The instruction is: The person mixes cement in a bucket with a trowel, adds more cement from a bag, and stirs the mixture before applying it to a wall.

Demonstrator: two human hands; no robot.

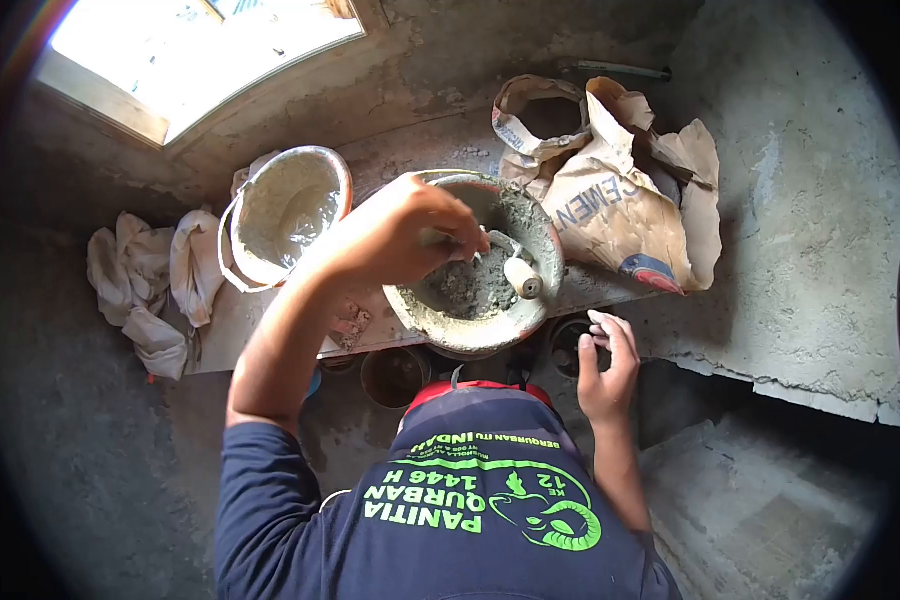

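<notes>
One crusted bucket | grey, clumpy mix inside | pale-handled trowel

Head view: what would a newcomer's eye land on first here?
The glaring bright opening at the upper left likely draws the eye first, then the neon-green print on the dark shirt at the bottom. At the centre, the left hand is over a bucket holding grey mix and a wooden-handled tool, with a crumpled cement bag to the right.

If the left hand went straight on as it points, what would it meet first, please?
Probably the trowel in the bucket; depth and whether the left hand touches it are unclear.
</notes>
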